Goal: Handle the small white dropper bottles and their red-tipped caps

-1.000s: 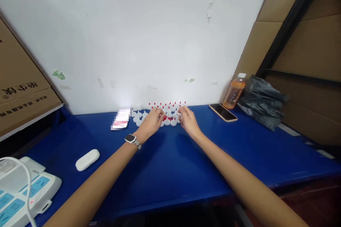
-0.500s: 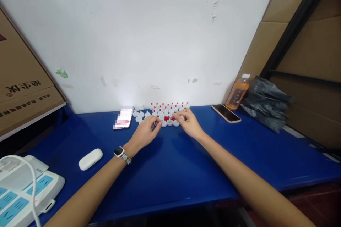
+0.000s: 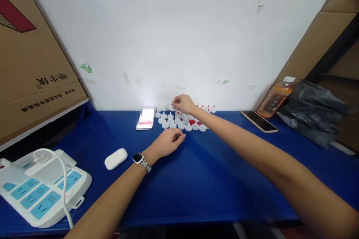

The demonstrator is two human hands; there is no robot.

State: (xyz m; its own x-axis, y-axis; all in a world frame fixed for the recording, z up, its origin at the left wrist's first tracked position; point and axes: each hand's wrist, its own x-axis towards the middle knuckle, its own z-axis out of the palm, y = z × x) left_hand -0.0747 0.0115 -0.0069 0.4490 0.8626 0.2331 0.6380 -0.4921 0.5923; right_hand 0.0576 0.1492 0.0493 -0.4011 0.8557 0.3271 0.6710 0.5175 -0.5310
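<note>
Right hand (image 3: 183, 103) reaches over the back of the cluster near the wall (image 3: 179, 37), fingertips drawn together beside a pale cap; whether they are clamped on it I cannot tell. Left hand (image 3: 169, 142) lies nearer the wearer, just in front of the cluster, its fingers curled in and the thumb tip close to them; whether anything sits inside, cannot tell. White caps (image 3: 165, 124), several with upright spouts, stand close together on the worktop (image 3: 207, 179), just beyond the left hand and below the right. Small red pieces (image 3: 192, 122) lie among them, beyond the left hand and to its right. Red-tipped caps (image 3: 209, 109) stand right of the right hand, partly behind its forearm. Watch (image 3: 138, 158) and bracelet (image 3: 146, 166) at the left wrist. Beyond the left hand and to its left, a bright flat object (image 3: 147, 117) (pixelated, so its kind is unclear). White case (image 3: 116, 158) left of the left hand; power strip (image 3: 45, 203) farther left, a white cord across it. Well to the right of the right hand: phone (image 3: 259, 122), then a bottle (image 3: 275, 99) of orange liquid, next to a dark plastic bag (image 3: 310, 108).
</note>
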